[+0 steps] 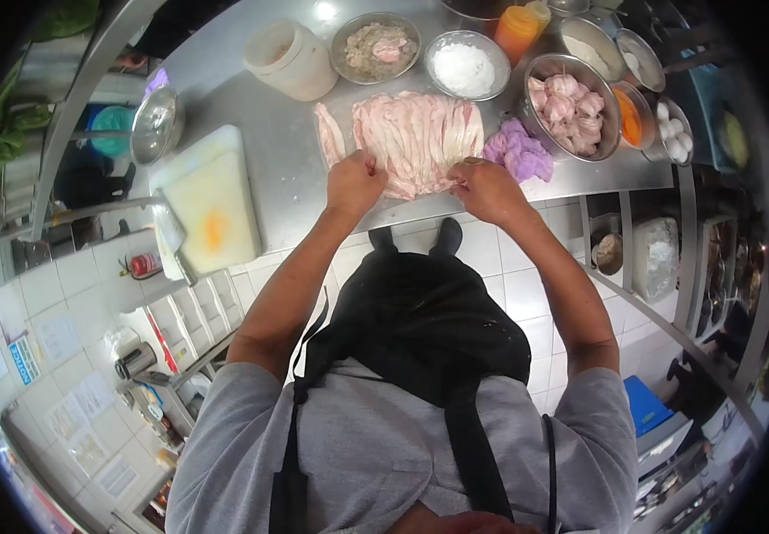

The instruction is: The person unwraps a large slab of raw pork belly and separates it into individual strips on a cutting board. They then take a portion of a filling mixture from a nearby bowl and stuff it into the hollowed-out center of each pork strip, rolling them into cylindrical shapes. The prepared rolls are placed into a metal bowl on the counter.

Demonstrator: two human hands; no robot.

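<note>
A sheet of overlapping raw bacon-like meat strips [417, 137] lies on the steel worktable [284, 187]. One separate strip [331, 133] lies to its left. My left hand [356, 183] is at the lower left corner of the sheet, its fingers curled together at the meat's edge. My right hand [486, 189] is at the lower right corner, thumb and fingers pinching the near edge of the strips. A crumpled purple cloth [519, 151] lies just right of the sheet. Behind the meat stand a bowl of minced filling [374, 48] and a bowl of white powder [468, 65].
A steel bowl of wrapped meat balls [572, 107], an orange squeeze bottle [516, 32], an orange-filled container [628, 117] and a bowl of eggs [674, 137] stand at the right. At the left are a white tub [291, 60], cutting boards [214, 200] and a steel bowl [157, 125].
</note>
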